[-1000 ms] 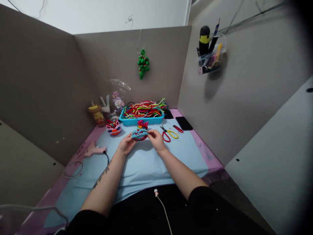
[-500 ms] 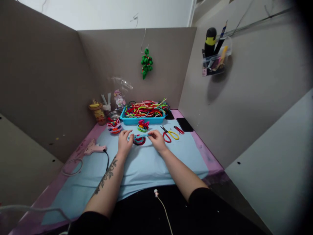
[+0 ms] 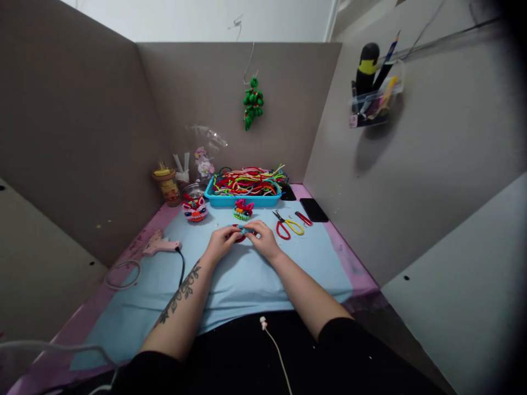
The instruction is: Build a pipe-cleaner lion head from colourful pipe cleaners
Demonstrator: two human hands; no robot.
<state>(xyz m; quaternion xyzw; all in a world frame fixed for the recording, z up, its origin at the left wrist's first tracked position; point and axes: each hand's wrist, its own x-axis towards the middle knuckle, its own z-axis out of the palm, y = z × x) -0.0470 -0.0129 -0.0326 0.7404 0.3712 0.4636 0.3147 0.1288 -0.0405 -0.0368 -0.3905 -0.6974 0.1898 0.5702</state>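
Note:
Between my two hands, low over the blue cloth, is a light-blue fuzzy pipe cleaner (image 3: 242, 230). My left hand (image 3: 222, 242) pinches its left part, and my right hand (image 3: 261, 238) pinches it from the right, fingertips close together. Partly hidden behind the fingers, a red and blue coiled pipe-cleaner piece (image 3: 237, 238) shows just under it. Beyond my hands sits a small pink and green fuzzy animal head (image 3: 243, 209). A larger pink, red and orange one (image 3: 195, 210) stands to its left.
A blue tray (image 3: 242, 202) heaped with coloured pipe cleaners stands at the back. Red-and-yellow-handled scissors (image 3: 288, 225), a red cutter (image 3: 303, 218) and a black phone (image 3: 313, 210) lie right. A pink glue gun (image 3: 161, 244) with its cord lies left. Grey panels (image 3: 230, 109) enclose the table.
My hands have come closer together, so the light-blue pipe cleaner that was stretched between them is now mostly covered by fingers. The camera view has shifted slightly.

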